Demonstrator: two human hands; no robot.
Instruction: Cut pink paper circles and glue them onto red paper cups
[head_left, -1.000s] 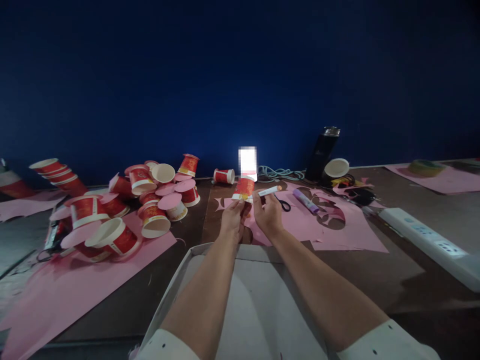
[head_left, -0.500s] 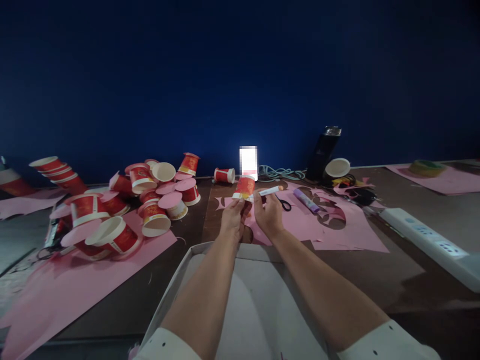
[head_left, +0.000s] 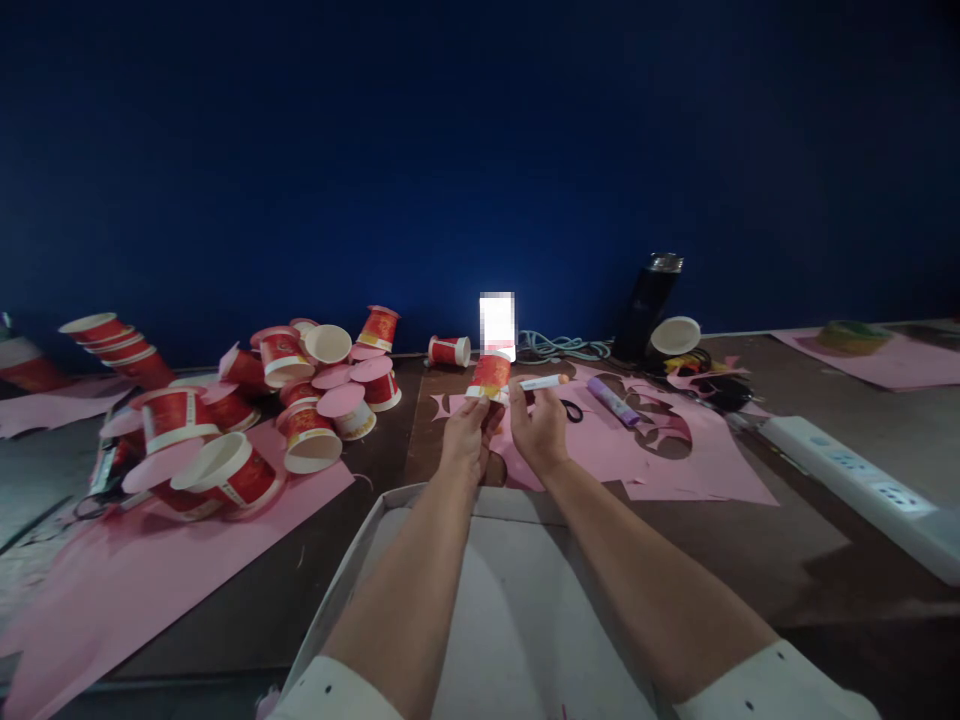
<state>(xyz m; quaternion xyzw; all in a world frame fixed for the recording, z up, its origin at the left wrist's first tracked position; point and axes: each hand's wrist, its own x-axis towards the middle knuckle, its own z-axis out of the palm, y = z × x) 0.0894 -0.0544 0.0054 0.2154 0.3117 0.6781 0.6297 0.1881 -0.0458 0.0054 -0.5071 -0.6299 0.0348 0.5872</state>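
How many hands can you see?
2: the left hand holds a red paper cup, and the right hand, just beside it, holds a white-and-orange marker. No other hands show.

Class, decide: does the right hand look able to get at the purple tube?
Probably yes: nothing covers the purple tube, lying on pink paper beside the right hand, though that hand holds a pen.

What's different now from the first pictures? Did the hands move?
The right hand, holding the marker, has shifted slightly right, covering more of the black loop. Nothing was grabbed or dropped. The left hand still holds the red cup, and the cup pile looks the same.
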